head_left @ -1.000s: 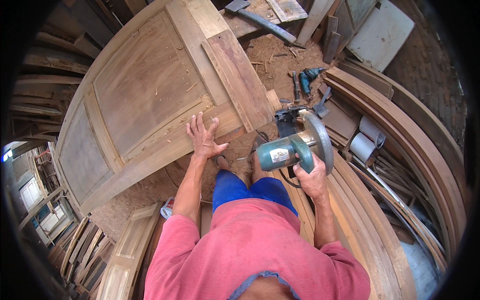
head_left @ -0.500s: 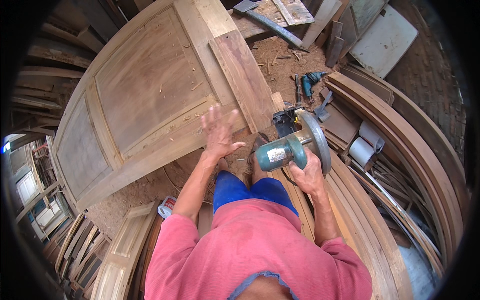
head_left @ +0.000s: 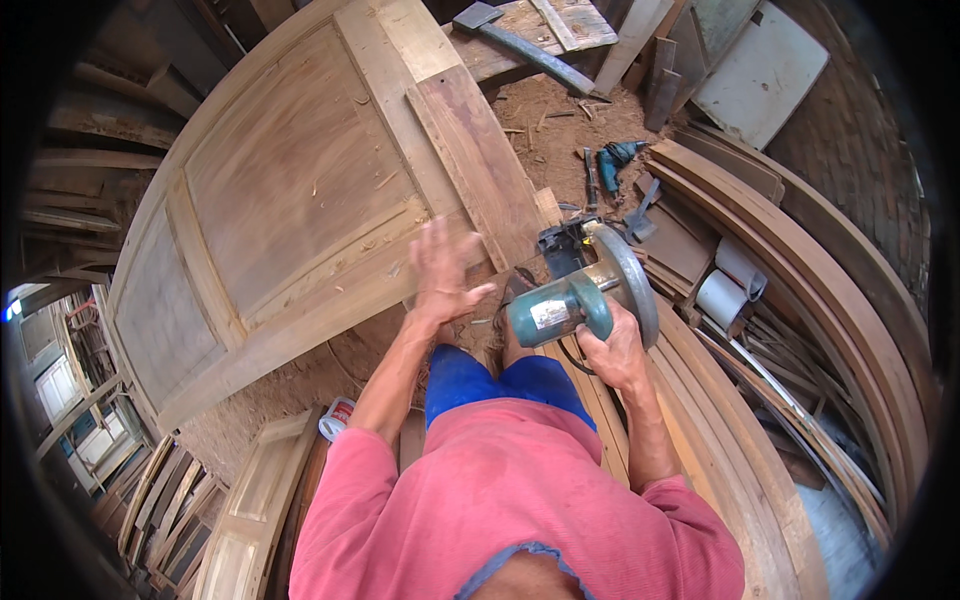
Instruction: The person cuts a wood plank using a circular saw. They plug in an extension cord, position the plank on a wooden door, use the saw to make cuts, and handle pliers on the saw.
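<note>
My right hand [head_left: 617,350] is wrapped round the rear handle of a green circular saw [head_left: 550,310] with a grey blade guard. The saw is held off the wood, beside my right knee. My left hand [head_left: 445,280] is over the near edge of a large panelled wooden door [head_left: 300,190], its fingers spread and partly smeared by motion. Whether it touches the wood I cannot tell. A reddish-brown board [head_left: 485,160] lies along the door's right end. Wood shavings are scattered on the panel.
A green power drill [head_left: 618,163], a chisel-like tool [head_left: 590,178] and a hatchet-like tool [head_left: 642,215] lie on the right. An axe [head_left: 525,48] rests on a bench at the back. Long planks [head_left: 800,240] are stacked at right; a white tub [head_left: 336,418] stands near my left elbow.
My left hand has shifted slightly right and is sweeping across the door edge, where fewer shavings show. The saw stays in my right hand, nearly still. The view has shifted a little.
</note>
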A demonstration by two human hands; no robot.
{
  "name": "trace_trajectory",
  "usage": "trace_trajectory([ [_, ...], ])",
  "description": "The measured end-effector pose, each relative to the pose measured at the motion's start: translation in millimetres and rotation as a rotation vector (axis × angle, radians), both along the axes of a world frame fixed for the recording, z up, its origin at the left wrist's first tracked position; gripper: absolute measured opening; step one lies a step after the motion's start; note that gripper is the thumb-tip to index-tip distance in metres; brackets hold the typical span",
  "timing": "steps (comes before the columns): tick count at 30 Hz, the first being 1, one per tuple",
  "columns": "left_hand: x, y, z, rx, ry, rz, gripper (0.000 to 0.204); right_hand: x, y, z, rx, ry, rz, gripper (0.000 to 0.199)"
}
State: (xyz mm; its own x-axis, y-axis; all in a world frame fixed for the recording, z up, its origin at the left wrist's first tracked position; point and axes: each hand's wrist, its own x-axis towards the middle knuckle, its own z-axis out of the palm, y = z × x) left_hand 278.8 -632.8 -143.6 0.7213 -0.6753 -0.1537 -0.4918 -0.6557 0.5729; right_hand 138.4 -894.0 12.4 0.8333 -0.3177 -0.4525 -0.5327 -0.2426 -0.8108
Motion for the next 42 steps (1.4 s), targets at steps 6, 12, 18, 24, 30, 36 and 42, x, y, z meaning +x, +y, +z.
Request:
trace_trajectory([
  [6,1.9,55.0,7.2,0.484,0.075,0.15,0.124,-0.8,-1.6,-1.5,0.008,-0.006,-0.003,0.027],
  [12,3.6,62.0,-0.8,0.386,-0.047,0.127,0.115,-4.5,-5.7,-4.6,0.067,0.029,-0.019,0.026],
  [18,0.7,61.8,-4.0,0.322,-0.101,0.155,0.111,-9.7,3.5,-5.4,0.057,0.013,-0.044,0.028],
  [24,2.0,62.6,-6.6,0.315,-0.098,0.161,0.11,-1.0,16.4,-2.6,0.21,0.089,-0.091,0.024],
  [30,0.6,62.9,-3.7,0.31,-0.058,0.168,0.11,2.5,24.0,-21.9,0.125,-0.049,0.017,0.023],
  [36,0.4,60.6,-1.9,0.328,-0.065,0.2,0.11,2.1,28.3,-34.6,0.101,-0.077,0.069,0.022],
  [42,1.7,62.9,-4.5,0.277,-0.052,0.188,0.11,1.6,37.3,-39.6,0.153,-0.083,0.064,0.017],
])
